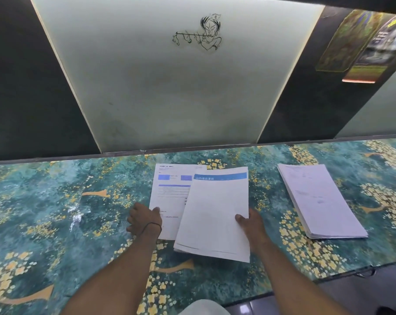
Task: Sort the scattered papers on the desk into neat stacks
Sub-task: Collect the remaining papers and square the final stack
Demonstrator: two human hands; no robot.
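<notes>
A thin sheaf of white papers with a blue header band is lifted off the desk at the middle. My right hand grips its right edge, thumb on top. Partly under it lies a white sheet with blue boxes, flat on the desk. My left hand holds that sheet's left edge, thumb on the paper and fingers curled beside it. To the right sits a thick neat stack of white papers, apart from both hands.
The desk has a teal and yellow flowered covering and runs the full width. A frosted panel with a line drawing rises behind it. Posters hang at the upper right. The desk's front edge cuts diagonally at lower right.
</notes>
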